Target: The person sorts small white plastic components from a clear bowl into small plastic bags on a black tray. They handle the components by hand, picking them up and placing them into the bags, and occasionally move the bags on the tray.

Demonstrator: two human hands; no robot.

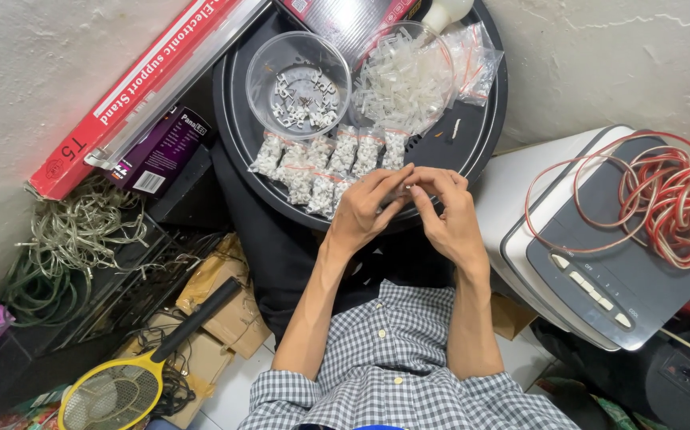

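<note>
A small clear bag [406,189] of tiny white clips, light, soft and slippery, is pinched at its top edge between the fingertips of the left hand [365,211] and right hand [450,215], just over the black tray [472,127].

A shirt [393,362] in a small grey-and-white check covers the person, fastened down the front with pale buttons; its sleeves are rolled up above the elbows, leaving both forearms and both hands bare, without rings or watch
</note>
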